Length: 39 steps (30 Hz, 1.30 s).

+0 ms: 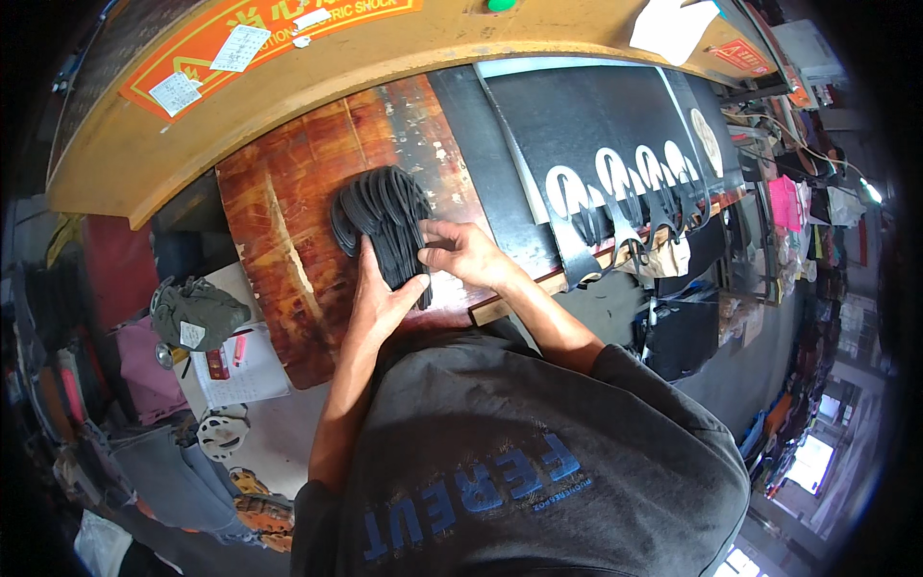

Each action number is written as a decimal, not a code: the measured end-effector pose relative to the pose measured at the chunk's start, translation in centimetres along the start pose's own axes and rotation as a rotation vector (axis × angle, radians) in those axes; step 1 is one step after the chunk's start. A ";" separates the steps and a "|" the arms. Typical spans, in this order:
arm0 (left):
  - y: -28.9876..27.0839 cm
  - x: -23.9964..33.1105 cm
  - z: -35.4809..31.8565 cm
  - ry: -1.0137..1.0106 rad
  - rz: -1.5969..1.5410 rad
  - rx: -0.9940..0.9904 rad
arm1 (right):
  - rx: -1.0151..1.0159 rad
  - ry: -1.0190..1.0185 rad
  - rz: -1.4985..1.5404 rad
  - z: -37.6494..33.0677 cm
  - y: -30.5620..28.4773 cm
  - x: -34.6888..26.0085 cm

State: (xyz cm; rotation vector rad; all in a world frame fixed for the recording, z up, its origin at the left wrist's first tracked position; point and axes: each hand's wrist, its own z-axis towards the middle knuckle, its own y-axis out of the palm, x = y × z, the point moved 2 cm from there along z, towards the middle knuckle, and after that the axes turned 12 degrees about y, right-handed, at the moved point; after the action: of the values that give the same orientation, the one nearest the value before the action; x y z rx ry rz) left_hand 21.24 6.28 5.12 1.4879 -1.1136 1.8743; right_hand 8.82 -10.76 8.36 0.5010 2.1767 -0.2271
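Note:
A thick stack of thin black curved pieces (386, 207), rounded at the far end, stands on the reddish-brown worn board (260, 207). They look like cut sheet material, their layers fanned along the rounded end. My left hand (380, 293) wraps the near part of the stack, fingers along its left side and thumb across the near right. At the stack's right edge, the thumb and forefinger of my right hand (461, 253) are closed on the layers. Exactly how many layers they pinch is hidden.
A yellow machine beam (317, 82) spans the far side. Several arched pieces with white faces (608, 173) overhang the right edge of a black sheet (586, 106). To the left lie a grey-green bag (197, 313), papers (252, 375) and a white slotted roundish object (223, 433).

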 end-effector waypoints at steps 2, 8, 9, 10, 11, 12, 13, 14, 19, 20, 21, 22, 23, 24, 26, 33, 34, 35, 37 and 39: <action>0.2 0.3 0.1 -0.005 -0.004 0.000 | -0.026 -0.023 0.058 0.0 0.1 0.0; 0.6 0.9 0.4 -0.028 -0.053 0.023 | -0.040 -0.051 0.119 -0.1 -0.1 0.5; 0.5 1.0 0.4 -0.029 -0.039 0.024 | -0.054 -0.054 0.141 -0.1 -0.1 0.5; 0.5 1.0 0.4 -0.040 -0.028 0.024 | -0.050 -0.047 0.138 -0.1 -0.2 0.6; 0.5 1.0 0.4 -0.035 -0.039 0.022 | -0.045 -0.045 0.132 -0.1 -0.2 0.7; 0.4 1.0 0.4 -0.041 -0.055 0.019 | -0.039 -0.039 0.120 -0.1 -0.3 0.8; 0.4 1.1 0.4 -0.045 -0.075 0.019 | -0.046 -0.044 0.135 -0.1 -0.3 0.9; 0.4 1.1 0.4 -0.040 -0.058 0.019 | -0.051 -0.045 0.142 0.0 -0.3 0.9; 0.3 1.2 0.4 -0.028 -0.013 0.021 | -0.045 -0.052 0.123 0.2 -0.4 1.3; 0.4 1.1 0.3 -0.042 -0.016 0.016 | -0.048 -0.060 0.125 0.3 -0.4 1.3; 0.4 1.1 0.3 -0.058 -0.024 0.015 | -0.052 -0.068 0.128 0.3 -0.4 1.4; 0.4 1.0 0.3 -0.072 -0.038 0.012 | -0.050 -0.058 0.113 0.3 -0.5 1.4; 0.4 1.0 0.3 -0.079 -0.037 0.010 | -0.048 -0.047 0.099 0.3 -0.5 1.5; 0.4 0.9 0.3 -0.085 -0.042 0.009 | -0.047 -0.037 0.084 0.3 -0.6 1.5; 0.4 0.8 0.3 -0.085 -0.040 0.008 | -0.072 -0.038 0.115 0.3 -0.6 1.5; 0.5 0.7 0.2 -0.053 -0.008 0.018 | -0.075 -0.040 0.105 0.2 -0.8 1.5; 0.5 0.7 0.3 -0.033 -0.005 0.020 | -0.065 -0.028 0.097 0.3 -0.7 1.5; 0.4 0.8 0.4 -0.056 -0.053 0.011 | -0.059 -0.036 0.089 0.3 -0.5 1.5; 0.5 1.3 0.8 -0.068 -0.164 0.001 | -0.046 -0.048 0.074 0.4 -0.1 1.4; 0.5 2.1 1.2 -0.054 -0.038 0.006 | -0.031 -0.061 0.058 0.5 0.2 1.3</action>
State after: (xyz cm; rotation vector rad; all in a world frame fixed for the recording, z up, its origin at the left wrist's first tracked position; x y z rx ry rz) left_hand 20.91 4.77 7.09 1.5609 -1.0967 1.8233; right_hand 8.55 -10.37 7.00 0.5326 2.0998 -0.1751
